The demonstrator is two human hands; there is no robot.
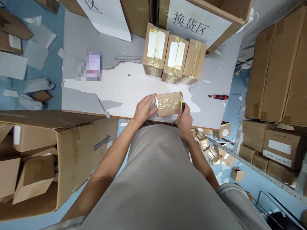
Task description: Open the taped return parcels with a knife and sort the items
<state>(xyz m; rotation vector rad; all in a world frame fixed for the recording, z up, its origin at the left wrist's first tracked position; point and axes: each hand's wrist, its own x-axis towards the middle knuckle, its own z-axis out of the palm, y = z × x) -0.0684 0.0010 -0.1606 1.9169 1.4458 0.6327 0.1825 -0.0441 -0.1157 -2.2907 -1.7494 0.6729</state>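
Note:
A small cardboard box (pixel 169 104), wrapped in shiny clear tape, is at the front of the table before me. My left hand (pixel 145 109) grips its left end, thumb on the near side and fingers at the far corner. In my right hand (pixel 184 121) is a yellow-and-black utility knife (pixel 183 105), held against the box's right end; its blade is not visible. Just beyond stand three taped cardboard boxes in a row: a left one (pixel 155 49), a middle one (pixel 175 58) and a right one (pixel 193 60). The left and middle ones carry white labels.
A red-and-black utility knife (pixel 218 97) lies at the table's right side. Large cartons with paper signs (pixel 195 24) line the back. To my left stands a big open carton (pixel 79 153) holding boxes. Shelves with cartons (pixel 278 67) rise on the right; discarded boxes (pixel 211 153) litter the floor.

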